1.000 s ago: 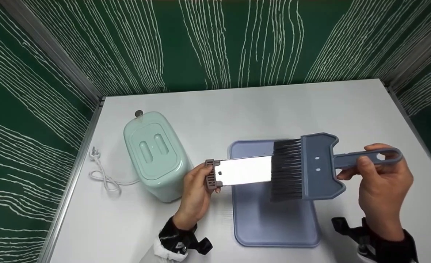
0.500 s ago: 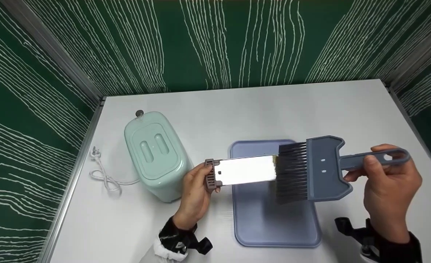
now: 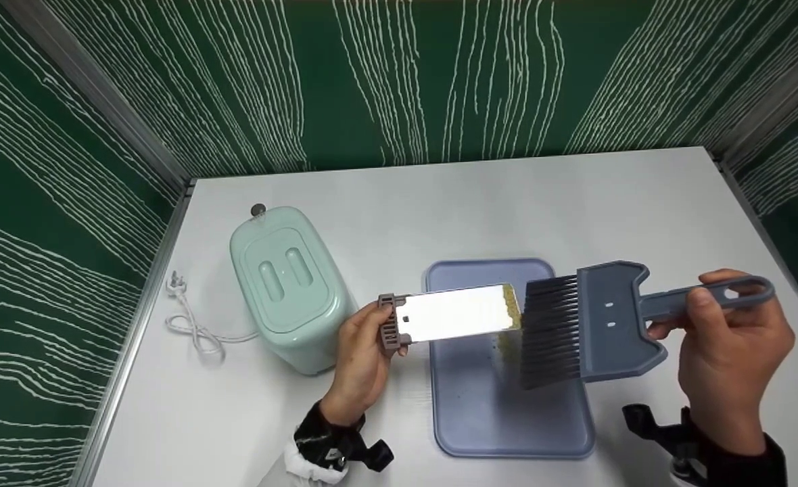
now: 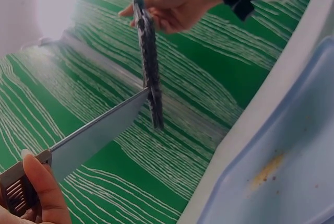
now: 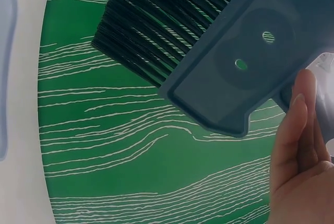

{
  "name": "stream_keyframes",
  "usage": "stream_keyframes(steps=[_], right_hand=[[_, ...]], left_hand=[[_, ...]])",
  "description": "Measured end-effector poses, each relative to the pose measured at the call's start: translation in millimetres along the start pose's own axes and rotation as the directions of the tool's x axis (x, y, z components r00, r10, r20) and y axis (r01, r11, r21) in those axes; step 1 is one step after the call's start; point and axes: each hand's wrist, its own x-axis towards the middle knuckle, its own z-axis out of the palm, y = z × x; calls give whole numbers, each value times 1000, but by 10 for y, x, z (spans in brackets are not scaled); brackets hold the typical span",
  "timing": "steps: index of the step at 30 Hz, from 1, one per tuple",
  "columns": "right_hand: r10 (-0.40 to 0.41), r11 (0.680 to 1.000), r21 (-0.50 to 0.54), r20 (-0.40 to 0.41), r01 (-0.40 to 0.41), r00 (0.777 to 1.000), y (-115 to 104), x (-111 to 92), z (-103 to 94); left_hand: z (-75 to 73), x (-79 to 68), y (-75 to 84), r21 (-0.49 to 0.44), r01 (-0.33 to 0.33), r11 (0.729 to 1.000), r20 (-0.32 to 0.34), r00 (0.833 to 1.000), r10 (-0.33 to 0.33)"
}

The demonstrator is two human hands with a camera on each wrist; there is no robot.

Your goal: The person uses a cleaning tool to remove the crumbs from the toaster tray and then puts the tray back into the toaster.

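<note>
My left hand (image 3: 362, 352) pinches the brown slotted end of a flat, pale crumb tray (image 3: 460, 314), held level above a blue tray (image 3: 473, 419). Yellow-brown crumbs (image 3: 511, 308) line its far right end. In my right hand (image 3: 737, 345) is the handle of a wide blue-grey brush (image 3: 615, 321); its dark bristles (image 3: 551, 331) stand right at the crumb tray's end. The left wrist view has the bristles (image 4: 148, 62) seen edge-on at the tip of the crumb tray. Below, a patch of fallen crumbs (image 4: 267, 172) shows on the blue tray.
A mint-green toaster (image 3: 291, 284) with its lid on stands left of my left hand. Its white cord (image 3: 199, 338) and plug lie farther left on the white table (image 3: 385, 223). Green walls (image 3: 345, 81) with white lines enclose the back and sides.
The brush has moved right and slightly down, its bristles sliding off the crumb tray's end. Crumbs now show along that end and over the blue tray. My left hand has stayed in place.
</note>
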Motion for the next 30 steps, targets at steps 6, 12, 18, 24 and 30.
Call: stream_keyframes(steps=[6,12,18,24,30], right_hand=[[-21,999,23,-32,22,999,3,-19,30],[-28,995,92,-73,34,997,49,-54,85],[41,985,166,-26,-37,999,197,-167,152],[167,982,67,107,-175,980,365,-378,321],[264,964,-32,218,-264,939,425,-531,427]], left_hand=[[-1,-6,-3,-3,-1,1000,-3,1000,1],[5,-3,-7,5,-7,1000,11,1000,7],[3,-2,-5,1,-4,1000,10,1000,4],[0,1,-5,-1,4,1000,4,1000,-4],[0,9,-26,-1,5,1000,4,1000,-5]])
